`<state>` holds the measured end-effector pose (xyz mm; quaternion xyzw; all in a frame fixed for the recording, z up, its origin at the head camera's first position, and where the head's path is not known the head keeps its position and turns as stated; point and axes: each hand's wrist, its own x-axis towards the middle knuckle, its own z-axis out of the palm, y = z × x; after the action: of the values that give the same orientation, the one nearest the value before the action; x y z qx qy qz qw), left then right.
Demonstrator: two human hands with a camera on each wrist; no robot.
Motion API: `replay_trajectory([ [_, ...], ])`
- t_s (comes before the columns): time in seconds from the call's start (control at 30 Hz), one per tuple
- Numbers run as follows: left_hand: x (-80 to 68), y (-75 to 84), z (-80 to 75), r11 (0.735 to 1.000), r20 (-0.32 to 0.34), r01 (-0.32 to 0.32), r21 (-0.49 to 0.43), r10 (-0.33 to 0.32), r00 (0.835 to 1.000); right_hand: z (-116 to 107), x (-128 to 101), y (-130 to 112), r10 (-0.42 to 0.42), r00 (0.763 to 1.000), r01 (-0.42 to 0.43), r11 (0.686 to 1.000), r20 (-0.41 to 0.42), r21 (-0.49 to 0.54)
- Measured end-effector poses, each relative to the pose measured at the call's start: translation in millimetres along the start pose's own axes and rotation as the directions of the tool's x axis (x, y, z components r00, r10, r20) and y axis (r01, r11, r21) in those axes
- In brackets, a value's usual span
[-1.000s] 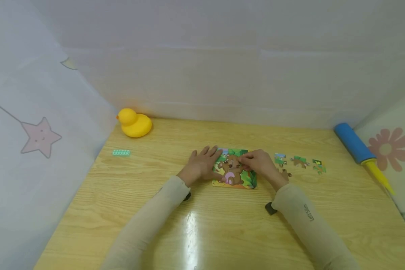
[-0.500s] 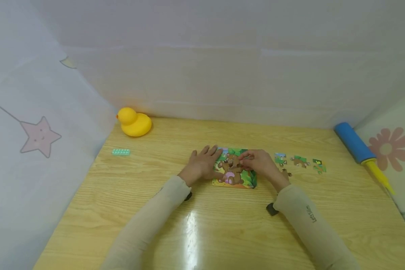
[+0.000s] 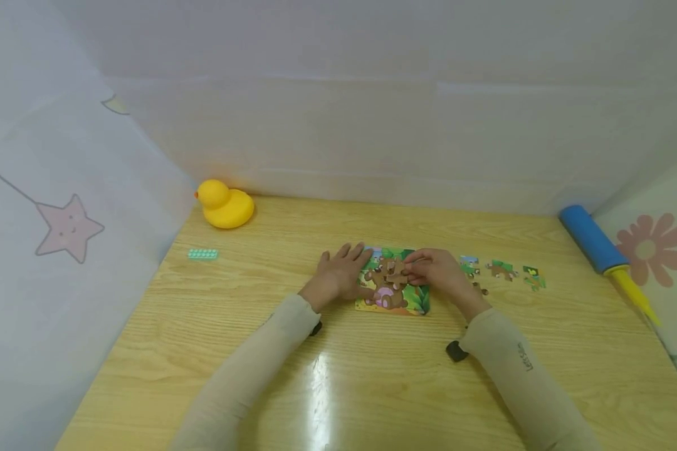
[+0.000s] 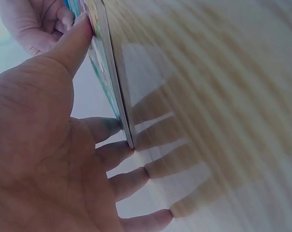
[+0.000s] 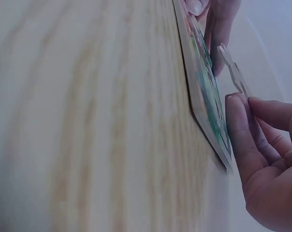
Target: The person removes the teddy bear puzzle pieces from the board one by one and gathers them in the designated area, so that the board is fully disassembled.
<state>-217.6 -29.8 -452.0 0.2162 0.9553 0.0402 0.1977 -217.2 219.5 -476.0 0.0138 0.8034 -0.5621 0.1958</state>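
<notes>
Piece (right hand) now lifted off puzzle

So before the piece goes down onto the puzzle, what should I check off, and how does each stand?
1. Right hand pinches the piece: ok.
2. Left hand rests flat at the puzzle board's left edge, thumb on it: ok.
3. Piece seated in the board: not ok, it is raised above the surface.
4. Piece turned to match its gap: cannot tell.
5. Loose pieces lie on the table right of the board: ok.
</notes>
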Motion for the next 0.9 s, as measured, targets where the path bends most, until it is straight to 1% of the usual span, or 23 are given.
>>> replay_trajectory([
  [0.1, -1.2, 0.3, -0.5, 1.000, 0.000, -0.004, 0.003, 0.004, 1.000, -3, 0, 2, 0.003, 1.000, -0.003, 0.999, -0.001, 0.046],
  [0.27, -1.1, 0.0, -0.7, 1.000, -0.010, -0.013, 0.008, 0.013, 1.000, -9, -3, 1, -0.011, 1.000, 0.010, 0.996, 0.006, 0.089],
  [0.33, -0.9, -0.3, -0.3, 1.000, -0.010, -0.013, 0.007, 0.013, 1.000, -12, -5, 0, -0.012, 1.000, 0.011, 0.996, 0.006, 0.089],
  [0.53, -0.3, -1.6, 0.2, 1.000, -0.012, -0.012, 0.000, 0.012, 1.000, -24, -13, -1, 0.020, 0.999, -0.017, 0.997, -0.028, 0.078],
  [0.73, -1.1, -2.0, -2.0, 1.000, -0.023, -0.014, 0.001, 0.014, 1.000, -41, -26, 4, 0.027, 0.998, -0.021, 0.994, -0.058, 0.104],
  [0.9, -2.0, -1.6, -0.8, 1.000, -0.011, -0.016, -0.002, 0.016, 1.000, -54, -40, 10, 0.039, 0.998, -0.032, 0.992, -0.055, 0.119],
])
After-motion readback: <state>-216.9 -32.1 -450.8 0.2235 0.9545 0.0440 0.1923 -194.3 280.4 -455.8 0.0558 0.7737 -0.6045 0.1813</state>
